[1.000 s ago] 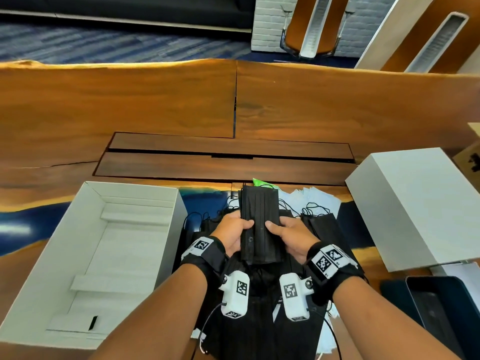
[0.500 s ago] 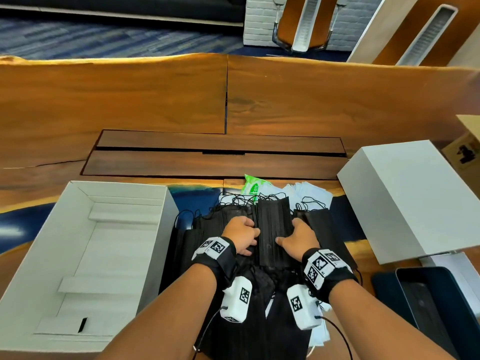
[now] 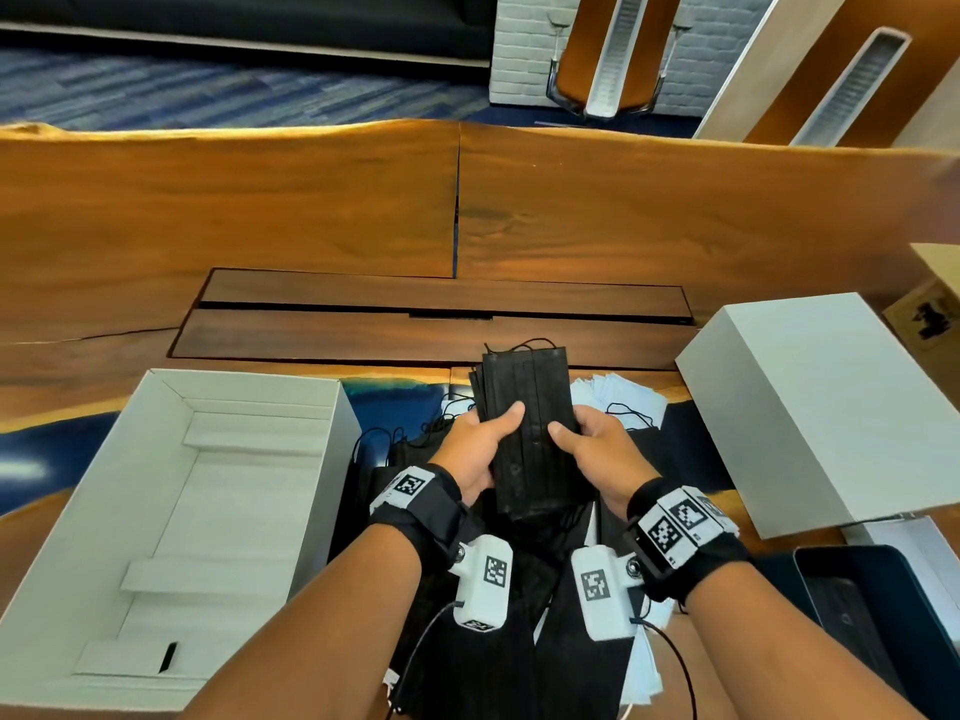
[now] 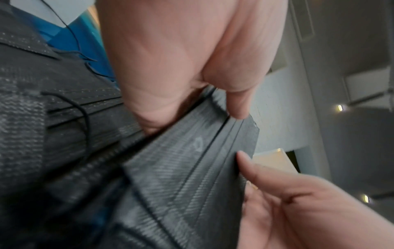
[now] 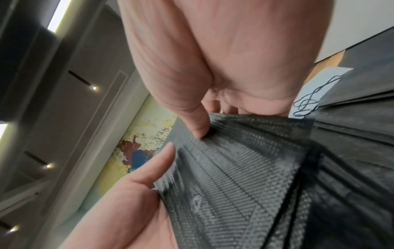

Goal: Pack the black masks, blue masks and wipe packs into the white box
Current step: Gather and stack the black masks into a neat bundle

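Observation:
A stack of black masks (image 3: 527, 407) is held upright above the table, gripped on its left edge by my left hand (image 3: 480, 441) and on its right edge by my right hand (image 3: 587, 449), thumbs on the front face. The wrist views show the same stack (image 4: 192, 160) (image 5: 234, 168) pinched between thumbs and fingers. More black masks (image 3: 467, 667) lie spread on the table under my wrists. Blue masks (image 3: 618, 397) lie behind the stack to the right. The open white box (image 3: 332, 428) stands on the left, holding only its cardboard insert. No wipe pack shows.
A closed white box or lid (image 3: 821, 407) sits at the right. A dark tray (image 3: 883, 615) lies at the near right. A cardboard carton (image 3: 935, 304) is at the far right edge. A dark recessed panel (image 3: 441, 324) runs across the table behind the masks.
Half a second ago both hands pressed the stack down onto the pile. Now they have lifted it clear of the table again, upright between them.

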